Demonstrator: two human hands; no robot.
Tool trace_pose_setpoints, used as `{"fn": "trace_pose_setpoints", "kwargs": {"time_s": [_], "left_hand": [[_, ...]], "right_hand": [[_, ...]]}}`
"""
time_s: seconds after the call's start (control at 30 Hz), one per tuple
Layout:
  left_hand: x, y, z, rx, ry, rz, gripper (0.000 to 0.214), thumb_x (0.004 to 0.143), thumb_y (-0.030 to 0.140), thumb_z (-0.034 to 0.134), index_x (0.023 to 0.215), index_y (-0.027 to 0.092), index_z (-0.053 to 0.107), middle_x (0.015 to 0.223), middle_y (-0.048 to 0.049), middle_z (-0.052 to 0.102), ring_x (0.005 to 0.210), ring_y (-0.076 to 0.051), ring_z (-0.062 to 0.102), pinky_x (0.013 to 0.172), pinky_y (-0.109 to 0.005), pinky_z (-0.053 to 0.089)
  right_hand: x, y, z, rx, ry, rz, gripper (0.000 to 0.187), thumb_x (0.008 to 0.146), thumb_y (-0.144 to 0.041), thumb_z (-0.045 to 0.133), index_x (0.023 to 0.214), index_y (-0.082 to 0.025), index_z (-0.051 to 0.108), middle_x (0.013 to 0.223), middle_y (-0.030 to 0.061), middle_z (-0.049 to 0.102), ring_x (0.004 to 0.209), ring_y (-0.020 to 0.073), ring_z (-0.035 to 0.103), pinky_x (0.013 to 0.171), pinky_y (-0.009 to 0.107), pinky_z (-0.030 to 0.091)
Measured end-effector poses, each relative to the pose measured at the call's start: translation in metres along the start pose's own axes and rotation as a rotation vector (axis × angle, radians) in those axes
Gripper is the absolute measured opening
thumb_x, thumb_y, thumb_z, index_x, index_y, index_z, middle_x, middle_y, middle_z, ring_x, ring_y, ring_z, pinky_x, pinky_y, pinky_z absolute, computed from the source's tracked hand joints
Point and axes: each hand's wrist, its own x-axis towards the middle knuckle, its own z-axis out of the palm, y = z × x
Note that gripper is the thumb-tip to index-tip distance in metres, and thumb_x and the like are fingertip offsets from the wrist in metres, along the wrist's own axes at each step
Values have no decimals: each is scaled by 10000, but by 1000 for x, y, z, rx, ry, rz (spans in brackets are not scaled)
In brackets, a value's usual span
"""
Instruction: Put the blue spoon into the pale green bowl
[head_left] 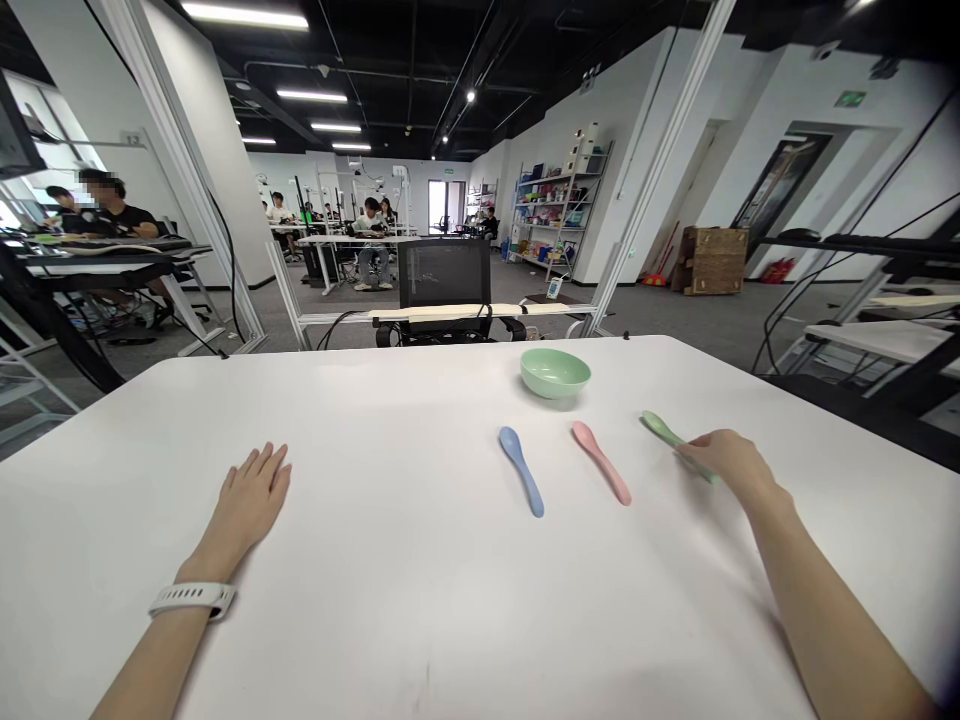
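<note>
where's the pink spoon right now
The pink plastic spoon lies on the white table right of centre in the head view, between a blue spoon and a green spoon, below a mint-green bowl.

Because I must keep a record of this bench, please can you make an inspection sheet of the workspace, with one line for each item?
Surface: white table, flat top, nothing spilled that I can see.
Job's things: pale green bowl upright near the far edge; blue spoon, pink spoon and green spoon lie side by side, apart.
Clutter: wooden crate on the floor by the far wall.
Hands: left hand flat on the table, with white wristband; right hand over the green spoon's handle.
Cables: black cable beyond the far table edge.
Surroundings: monitor behind the table; stocked shelving; people working at desks.
</note>
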Motion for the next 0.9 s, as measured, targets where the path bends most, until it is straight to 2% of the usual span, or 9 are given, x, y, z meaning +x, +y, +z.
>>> {"fn": "trace_pose_setpoints", "kwargs": {"time_s": [0.23, 0.5, 0.63, 0.7, 0.8, 0.9], "left_hand": [[0, -2, 1, -27, 6, 20, 829, 1089, 489, 202, 1689, 66, 585, 1818, -215, 513, 1725, -408, 444, 1415, -665, 334], [0, -1, 3, -31, 37, 11, 787, 1098, 474, 228, 1673, 101, 615, 1798, -205, 550, 1710, -388, 473, 1403, -638, 368], [0, -1, 3, -19, 38, 2, 787, 1091, 466, 228, 1673, 106, 617, 1796, -199, 558, 1711, -376, 473, 1404, -613, 372], [0, -1, 3, -20, 48, 3, 775, 1090, 463, 237, 1671, 128, 624, 1783, -188, 579, 1705, -367, 484, 1399, -607, 381], [-1, 0, 2, -21, 52, 7, 770, 1088, 466, 242, 1663, 137, 634, 1773, -191, 593, 1693, -371, 498, 1390, -615, 388], [-3, 3, -2, -13, 29, 8, 788, 1090, 468, 219, 1674, 114, 613, 1795, -202, 562, 1707, -371, 475, 1396, -619, 372]], "right_hand": [[0, 0, -3, 6, -8, -3, 140, 885, -291, 775, 975, -198, 826, 1074, 226, 859, 1057, 376, 836, 762, 384, 615], [0, 2, -1, 43, 2, -18, 129, 900, -285, 740, 933, -196, 827, 1100, 258, 854, 1075, 406, 827, 796, 426, 616], [4, 5, 5, 22, 43, -36, 199, 929, -285, 723, 1043, -177, 846, 1132, 257, 852, 1112, 422, 814, 855, 444, 615], [5, 4, 9, -5, 127, -109, 318, 976, -301, 658, 1183, -143, 840, 1219, 273, 838, 1208, 439, 788, 973, 489, 613], [2, -4, 17, 28, 265, -338, 474, 1058, -344, 514, 1366, -98, 778, 1438, 307, 758, 1366, 430, 719, 1180, 539, 545], [-4, -18, 29, 175, 290, -591, 524, 1084, -358, 440, 1456, -141, 737, 1558, 256, 710, 1459, 386, 680, 1294, 526, 486]]}}
